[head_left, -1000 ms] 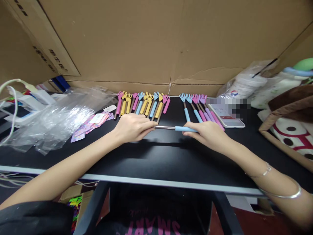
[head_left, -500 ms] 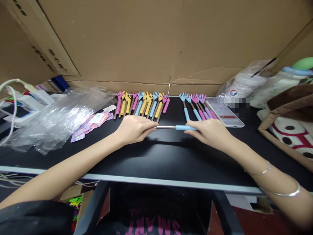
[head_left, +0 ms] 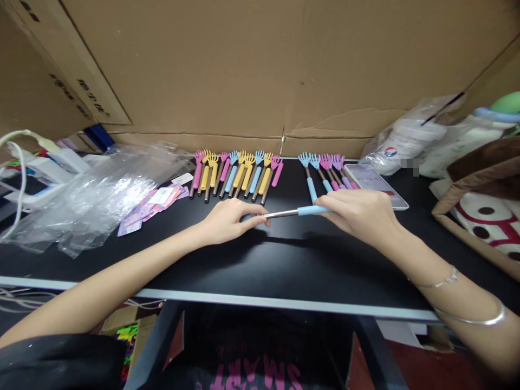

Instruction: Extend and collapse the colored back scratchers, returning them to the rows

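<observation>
Between my two hands a blue back scratcher [head_left: 311,210] is held level above the black table. My left hand [head_left: 231,221] pinches one end of its metal rod; a bit of blue shows behind those fingers. On the blue grip at the other end, my right hand [head_left: 359,216] is closed. Beyond my left hand lies a row of pink, yellow and blue back scratchers [head_left: 231,179]. A smaller group of blue, pink and purple back scratchers [head_left: 311,187] lies behind my right hand, which partly covers their handles.
Clear plastic bags [head_left: 93,189] and colourful cards [head_left: 150,208] lie on the left, near white chargers and cables [head_left: 60,168]. A phone [head_left: 374,181], a bagged cup [head_left: 410,143] and a brown-and-white bag [head_left: 483,200] are at the right. Cardboard [head_left: 244,70] walls the table's back.
My right hand has moved slightly right and tilted, lifting its end of the back scratcher. My left fingers have shifted on the rod, and blue now shows behind them.
</observation>
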The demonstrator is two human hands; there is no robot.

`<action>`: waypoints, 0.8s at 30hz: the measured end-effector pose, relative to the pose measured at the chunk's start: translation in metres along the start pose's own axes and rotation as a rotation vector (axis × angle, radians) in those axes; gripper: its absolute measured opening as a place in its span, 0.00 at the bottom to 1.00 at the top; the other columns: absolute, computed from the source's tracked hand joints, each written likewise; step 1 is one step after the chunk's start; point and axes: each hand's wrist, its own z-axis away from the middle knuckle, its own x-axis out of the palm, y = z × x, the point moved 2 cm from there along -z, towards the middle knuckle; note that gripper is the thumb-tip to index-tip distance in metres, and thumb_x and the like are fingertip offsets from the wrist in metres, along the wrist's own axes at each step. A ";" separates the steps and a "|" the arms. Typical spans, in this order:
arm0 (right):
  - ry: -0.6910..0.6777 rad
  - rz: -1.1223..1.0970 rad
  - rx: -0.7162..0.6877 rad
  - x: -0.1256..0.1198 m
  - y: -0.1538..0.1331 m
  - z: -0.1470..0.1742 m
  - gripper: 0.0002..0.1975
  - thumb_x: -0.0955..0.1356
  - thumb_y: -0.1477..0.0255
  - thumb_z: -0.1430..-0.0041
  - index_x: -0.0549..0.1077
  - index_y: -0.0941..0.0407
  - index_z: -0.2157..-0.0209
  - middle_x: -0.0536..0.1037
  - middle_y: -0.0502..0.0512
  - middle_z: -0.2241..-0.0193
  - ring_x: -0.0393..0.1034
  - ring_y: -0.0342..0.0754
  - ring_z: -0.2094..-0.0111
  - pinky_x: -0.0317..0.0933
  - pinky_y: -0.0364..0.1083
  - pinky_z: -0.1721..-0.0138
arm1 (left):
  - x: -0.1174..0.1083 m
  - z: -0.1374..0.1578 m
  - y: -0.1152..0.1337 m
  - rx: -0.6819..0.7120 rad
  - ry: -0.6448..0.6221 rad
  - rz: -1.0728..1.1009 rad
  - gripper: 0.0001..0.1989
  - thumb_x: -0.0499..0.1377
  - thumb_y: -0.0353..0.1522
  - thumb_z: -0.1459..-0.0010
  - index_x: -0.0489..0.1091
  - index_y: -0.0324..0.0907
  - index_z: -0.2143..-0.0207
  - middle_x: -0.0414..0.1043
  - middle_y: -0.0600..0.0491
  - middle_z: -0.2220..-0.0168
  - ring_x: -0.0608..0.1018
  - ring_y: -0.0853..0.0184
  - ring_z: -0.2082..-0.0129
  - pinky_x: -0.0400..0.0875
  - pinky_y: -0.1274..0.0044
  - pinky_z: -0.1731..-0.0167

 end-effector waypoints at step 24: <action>-0.672 -0.930 -0.010 0.021 0.005 -0.002 0.22 0.58 0.52 0.35 0.67 0.56 0.68 0.71 0.52 0.72 0.66 0.45 0.71 0.57 0.44 0.69 | -0.004 0.008 0.009 0.510 0.506 -0.848 0.12 0.54 0.35 0.33 0.76 0.43 0.65 0.71 0.58 0.80 0.72 0.74 0.78 0.54 0.77 0.79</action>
